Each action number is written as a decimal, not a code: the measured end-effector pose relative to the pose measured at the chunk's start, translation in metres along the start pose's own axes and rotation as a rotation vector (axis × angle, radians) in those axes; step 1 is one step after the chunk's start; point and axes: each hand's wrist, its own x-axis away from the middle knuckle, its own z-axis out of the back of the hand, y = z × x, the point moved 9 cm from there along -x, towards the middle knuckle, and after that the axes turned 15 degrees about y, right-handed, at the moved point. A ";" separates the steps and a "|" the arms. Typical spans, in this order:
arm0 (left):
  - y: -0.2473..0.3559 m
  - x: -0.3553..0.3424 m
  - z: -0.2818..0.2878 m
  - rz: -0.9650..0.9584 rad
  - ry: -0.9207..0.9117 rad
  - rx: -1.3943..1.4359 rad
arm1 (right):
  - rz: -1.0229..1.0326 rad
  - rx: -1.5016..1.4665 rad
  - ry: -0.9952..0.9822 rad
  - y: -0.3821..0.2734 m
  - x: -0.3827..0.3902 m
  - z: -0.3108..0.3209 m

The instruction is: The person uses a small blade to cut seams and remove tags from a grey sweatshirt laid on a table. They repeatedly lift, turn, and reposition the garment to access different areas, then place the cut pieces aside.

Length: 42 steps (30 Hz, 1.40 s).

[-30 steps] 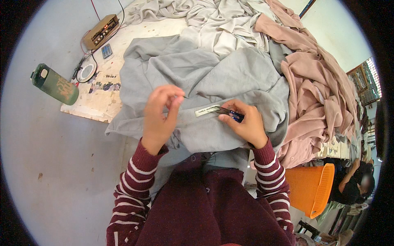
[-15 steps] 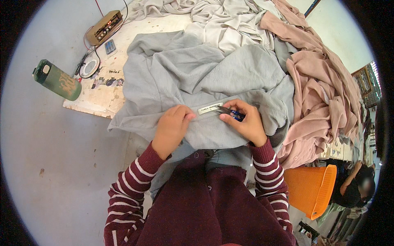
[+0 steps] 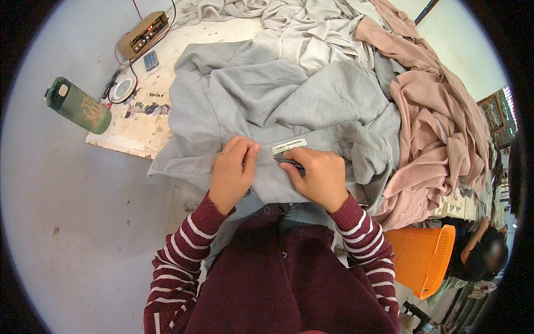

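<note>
A grey garment (image 3: pixel 233 94) lies crumpled across the table edge in front of me, its near part hanging over toward my lap. On it sits a small white label (image 3: pixel 289 146) with dark lettering. My left hand (image 3: pixel 232 170) is closed in a pinch on the cloth just left of the label. In my right hand (image 3: pixel 320 173) are dark thread snips (image 3: pixel 295 163), their blades pointing left just under the label's lower edge. My fingers cover most of the snips' handle.
Whitish cloth (image 3: pixel 311 42) and pinkish-brown cloth (image 3: pixel 428 117) are heaped behind and to the right. An orange basket (image 3: pixel 420 259) stands at lower right, near another person (image 3: pixel 481 253). At left are a green bottle (image 3: pixel 78 106), a brown box device (image 3: pixel 143 34), a remote (image 3: pixel 151 61) and cables.
My right hand has shifted left and turned over, bringing the snips from the label's right end to below it. The left hand has moved slightly, its thumb now raised.
</note>
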 end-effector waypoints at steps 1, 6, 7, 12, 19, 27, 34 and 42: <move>0.001 0.000 0.000 -0.007 0.008 0.009 | 0.002 0.004 0.001 0.000 0.001 -0.001; 0.004 0.001 0.001 -0.057 0.034 0.011 | 0.004 0.001 0.030 -0.001 0.002 -0.005; 0.003 0.001 0.000 -0.046 0.028 0.017 | 0.003 -0.004 0.032 -0.002 0.002 -0.005; 0.001 0.002 -0.002 0.003 -0.013 0.016 | -0.073 -0.012 0.016 0.006 0.003 -0.004; 0.018 0.005 -0.008 -0.162 -0.039 -0.072 | -0.380 -0.337 0.059 0.049 0.006 -0.004; 0.013 0.006 -0.011 -0.155 -0.008 -0.073 | -0.488 -0.499 0.000 0.067 0.014 -0.020; -0.016 0.008 0.005 0.222 0.121 0.344 | -0.387 -0.344 -0.138 0.048 -0.008 -0.016; -0.019 0.009 0.008 0.213 0.191 0.406 | -0.245 -0.009 -0.360 0.030 -0.030 -0.033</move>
